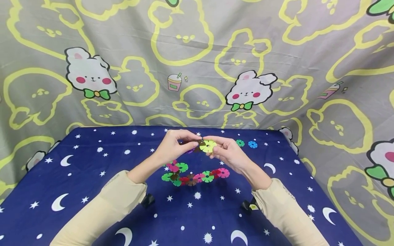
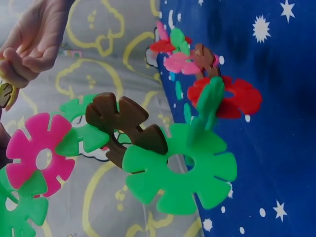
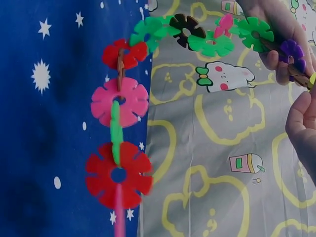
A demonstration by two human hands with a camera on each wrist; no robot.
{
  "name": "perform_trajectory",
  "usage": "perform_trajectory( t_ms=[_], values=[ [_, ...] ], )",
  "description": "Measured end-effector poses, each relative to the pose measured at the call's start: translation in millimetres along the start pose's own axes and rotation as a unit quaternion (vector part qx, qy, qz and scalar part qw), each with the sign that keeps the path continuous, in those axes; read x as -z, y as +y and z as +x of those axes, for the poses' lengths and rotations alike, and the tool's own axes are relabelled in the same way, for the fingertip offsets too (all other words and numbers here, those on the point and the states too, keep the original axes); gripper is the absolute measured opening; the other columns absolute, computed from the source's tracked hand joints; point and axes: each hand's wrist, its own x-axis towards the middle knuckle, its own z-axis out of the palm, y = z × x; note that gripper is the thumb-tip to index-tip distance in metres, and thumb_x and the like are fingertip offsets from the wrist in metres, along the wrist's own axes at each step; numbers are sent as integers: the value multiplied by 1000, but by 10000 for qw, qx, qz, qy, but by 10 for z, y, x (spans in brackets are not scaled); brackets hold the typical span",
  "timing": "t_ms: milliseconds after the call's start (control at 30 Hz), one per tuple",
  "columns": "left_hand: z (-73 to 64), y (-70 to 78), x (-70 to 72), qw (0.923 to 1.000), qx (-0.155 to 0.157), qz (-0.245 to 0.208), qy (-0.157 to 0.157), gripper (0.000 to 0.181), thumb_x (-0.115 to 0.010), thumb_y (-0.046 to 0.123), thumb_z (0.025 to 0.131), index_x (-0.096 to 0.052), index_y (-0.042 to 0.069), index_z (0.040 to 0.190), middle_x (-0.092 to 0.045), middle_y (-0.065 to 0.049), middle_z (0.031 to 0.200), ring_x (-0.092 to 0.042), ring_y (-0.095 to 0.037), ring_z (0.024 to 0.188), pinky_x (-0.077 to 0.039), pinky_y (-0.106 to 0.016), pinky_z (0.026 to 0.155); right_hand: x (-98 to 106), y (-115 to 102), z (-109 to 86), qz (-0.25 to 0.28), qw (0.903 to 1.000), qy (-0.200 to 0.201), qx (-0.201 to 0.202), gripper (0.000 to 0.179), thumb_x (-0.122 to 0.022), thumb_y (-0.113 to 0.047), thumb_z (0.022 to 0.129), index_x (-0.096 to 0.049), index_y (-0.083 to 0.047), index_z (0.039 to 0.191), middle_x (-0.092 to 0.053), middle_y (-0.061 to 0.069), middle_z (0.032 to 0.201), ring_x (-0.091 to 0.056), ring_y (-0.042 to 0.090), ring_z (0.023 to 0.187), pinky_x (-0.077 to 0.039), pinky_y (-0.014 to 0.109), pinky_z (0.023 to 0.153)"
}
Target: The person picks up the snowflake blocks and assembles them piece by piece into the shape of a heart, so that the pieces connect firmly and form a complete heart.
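Note:
My left hand (image 1: 176, 145) pinches a brown flower-shaped interlocking disc (image 1: 200, 143) at the end of a chain. My right hand (image 1: 229, 152) holds a yellow-green slotted disc (image 1: 208, 146) between thumb and fingers, its edge meeting the brown one. A purple disc (image 3: 292, 52) shows beside the left fingers in the right wrist view. From there the chain hangs in a curve above the table, with green discs (image 2: 180, 170), a pink disc (image 2: 42, 153), a brown disc (image 2: 126, 128) and red discs (image 3: 119, 175). Part of it is hidden behind my left hand.
Loose on the table's far right side lie a green disc (image 1: 240, 143) and a blue disc (image 1: 253, 144). A dark blue cloth (image 1: 101, 198) with moons and stars covers the table. A grey patterned curtain (image 1: 197, 85) hangs close behind its far edge.

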Motion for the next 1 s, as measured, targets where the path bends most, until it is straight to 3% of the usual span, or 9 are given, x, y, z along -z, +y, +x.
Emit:
perform_trajectory(
  t_ms=[233, 400, 533, 733, 867, 1000],
  values=[
    [8, 9, -18, 9999, -122, -83, -25, 16, -64, 0, 82, -69, -1, 98, -68, -13, 88, -62, -13, 68, -53, -29, 62, -8, -62, -28, -411, 9990, 107, -130, 71, -60, -35, 85, -34, 13, 132, -60, 1, 98, -58, 10, 81, -49, 20, 75],
    [31, 13, -52, 9998, -83, -178, -39, 17, -62, 1, 84, -68, -1, 100, -67, -12, 92, -62, -14, 71, -53, -29, 64, -9, -97, -66, -277, 9967, 711, -293, 49, -52, -15, 93, -36, 12, 130, -58, 1, 98, -57, 10, 78, -49, 19, 73],
    [47, -13, -56, 9999, -82, -14, -107, 17, -62, 3, 85, -67, 0, 101, -67, -11, 95, -62, -15, 73, -52, -28, 64, -48, -128, -78, -31, 9936, 1048, -422, 40, -45, -3, 92, -37, 12, 128, -61, 1, 97, -60, 10, 76, -51, 21, 73],
    [98, -47, 8, 9960, -105, 500, -740, 25, -59, 8, 88, -63, 3, 113, -67, -9, 99, -62, -11, 74, -51, -24, 66, -78, -133, -88, 32, 9914, 1233, -444, 40, -43, -2, 93, -35, 14, 128, -63, 1, 96, -62, 10, 76, -51, 22, 74],
    [132, -14, 63, 9869, -69, 983, -1277, 30, -58, 14, 89, -60, 4, 118, -67, -7, 91, -56, -10, 64, -47, -23, 60, -97, -117, -94, 102, 9909, 1271, -441, 39, -43, -1, 93, -35, 14, 128, -62, 1, 95, -62, 10, 74, -51, 22, 74],
    [166, 49, 68, 9764, -25, 1543, -1512, 42, -65, 23, 84, -57, 5, 121, -67, -2, 87, -53, -8, 63, -46, -23, 59, -124, -117, -95, 115, 9915, 1232, -401, 40, -44, 0, 92, -34, 15, 128, -64, 0, 93, -63, 9, 73, -51, 23, 74]
  ],
)
